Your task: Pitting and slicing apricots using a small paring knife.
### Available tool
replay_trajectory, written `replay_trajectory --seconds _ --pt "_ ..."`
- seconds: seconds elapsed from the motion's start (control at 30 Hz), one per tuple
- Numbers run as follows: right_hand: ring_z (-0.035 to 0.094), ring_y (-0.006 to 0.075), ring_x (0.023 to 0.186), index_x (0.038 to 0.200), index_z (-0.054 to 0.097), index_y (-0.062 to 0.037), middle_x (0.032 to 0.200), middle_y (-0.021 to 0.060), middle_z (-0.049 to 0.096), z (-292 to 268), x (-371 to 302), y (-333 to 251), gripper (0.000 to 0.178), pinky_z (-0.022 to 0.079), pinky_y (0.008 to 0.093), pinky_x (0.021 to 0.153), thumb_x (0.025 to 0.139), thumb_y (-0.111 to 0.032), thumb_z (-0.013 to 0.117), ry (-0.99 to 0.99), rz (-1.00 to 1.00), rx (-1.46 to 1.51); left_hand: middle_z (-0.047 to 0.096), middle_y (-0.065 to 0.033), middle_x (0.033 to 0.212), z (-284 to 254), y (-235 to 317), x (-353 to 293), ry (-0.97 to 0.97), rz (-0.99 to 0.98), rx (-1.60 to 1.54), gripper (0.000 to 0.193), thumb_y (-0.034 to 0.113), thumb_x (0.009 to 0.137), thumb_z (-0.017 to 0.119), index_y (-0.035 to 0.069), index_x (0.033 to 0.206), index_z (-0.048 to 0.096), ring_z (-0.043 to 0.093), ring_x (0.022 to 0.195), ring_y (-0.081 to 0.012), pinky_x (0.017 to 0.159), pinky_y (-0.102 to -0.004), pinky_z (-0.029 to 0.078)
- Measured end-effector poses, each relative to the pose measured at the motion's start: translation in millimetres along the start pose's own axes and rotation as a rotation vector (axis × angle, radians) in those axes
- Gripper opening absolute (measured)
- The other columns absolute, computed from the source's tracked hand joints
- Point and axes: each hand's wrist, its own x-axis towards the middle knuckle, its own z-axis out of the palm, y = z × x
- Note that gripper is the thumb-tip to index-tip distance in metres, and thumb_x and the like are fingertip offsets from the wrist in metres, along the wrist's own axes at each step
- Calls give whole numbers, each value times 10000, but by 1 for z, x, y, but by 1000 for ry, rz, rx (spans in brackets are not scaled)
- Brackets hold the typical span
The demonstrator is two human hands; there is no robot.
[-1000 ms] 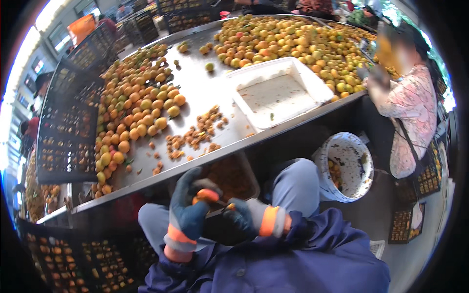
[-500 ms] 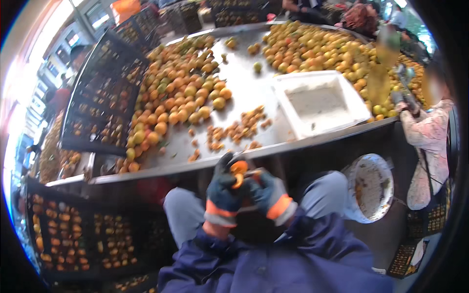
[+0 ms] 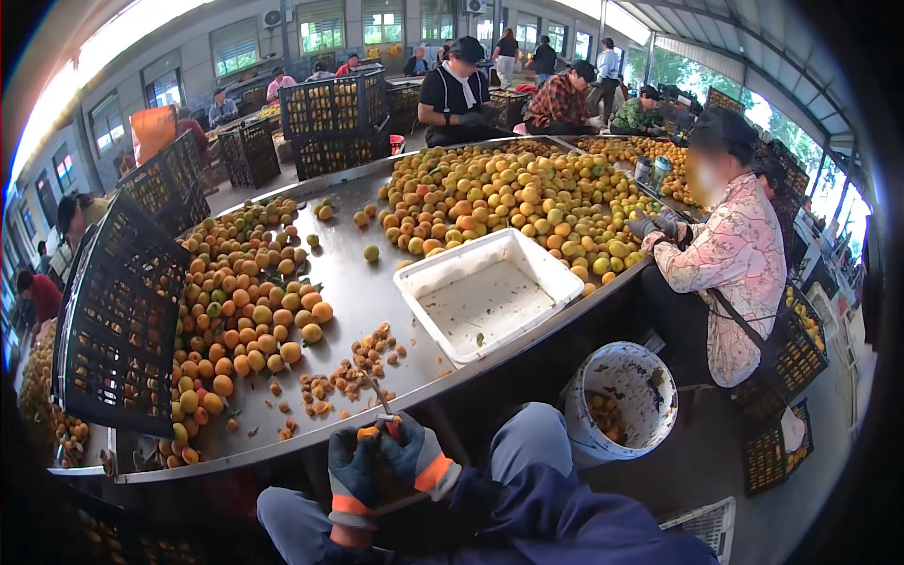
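Observation:
My gloved left hand (image 3: pixel 355 476) is closed around an apricot (image 3: pixel 367 432), and only a small patch of its orange flesh shows between the fingers. Right beside it, my gloved right hand (image 3: pixel 412 452) grips a thin metal tool with a red handle (image 3: pixel 392 429), its slim tip pointing up and away over the table edge. Both hands are close together above my lap, at the near edge of the metal table (image 3: pixel 344 221). Just beyond them lies a small heap of brown apricot pits (image 3: pixel 363 363). Whole apricots (image 3: pixel 250 325) are piled to the left.
A white tub (image 3: pixel 490 301) rests on the table's near edge; a larger apricot pile (image 3: pixel 513 198) spreads behind it. A black crate (image 3: pixel 122 311) leans at left. A dirty white bucket (image 3: pixel 621 400) with fruit pieces stands by my right knee. A person in a pink jacket (image 3: pixel 730 254) sits at right.
The view has swung up and to the right, so the hands appear lower and further left. Earlier, more of the cut orange fruit was visible in the left hand.

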Motion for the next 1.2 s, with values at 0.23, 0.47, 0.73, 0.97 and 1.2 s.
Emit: replay_trajectory --seconds 0.23,0.47,0.73,0.97,1.2 --pt "674 181 843 1080 599 -76 901 113 679 -8 -4 -20 279 524 306 743 876 -252 670 -30 -63 -170 622 4 860 3 27 -15 -71 -133 -301 150 190 919 629 50 956 593 564 777 -63 700 -207 475" --pt "671 180 779 1053 602 -72 838 96 671 -14 -11 -38 274 521 306 686 872 -261 682 -116 -101 -239 614 -4 827 -3 46 -30 -167 -276 -216 158 211 945 579 55 964 597 564 744 -79 679 -219 466" --pt "670 169 766 1033 610 -64 845 83 672 -14 -15 -42 228 524 296 669 869 -205 686 -87 -5 -196 621 -16 917 2 52 -40 -208 -118 -86 202 204 959 546 22 1030 596 566 821 -74 741 -243 475" --pt "676 175 794 1097 581 -70 860 79 676 -13 -23 -33 267 528 297 696 868 -174 672 45 -193 -224 638 -40 1002 7 35 -40 -215 108 93 282 236 969 521 9 1125 583 584 917 -100 784 -249 478" --pt "686 219 793 1122 569 -55 880 97 679 -11 -30 -43 333 532 322 690 854 -219 681 -44 -306 -149 587 -92 1212 14 45 -49 -161 69 -136 521 336 968 508 6 1363 431 578 1073 -175 921 -292 459"
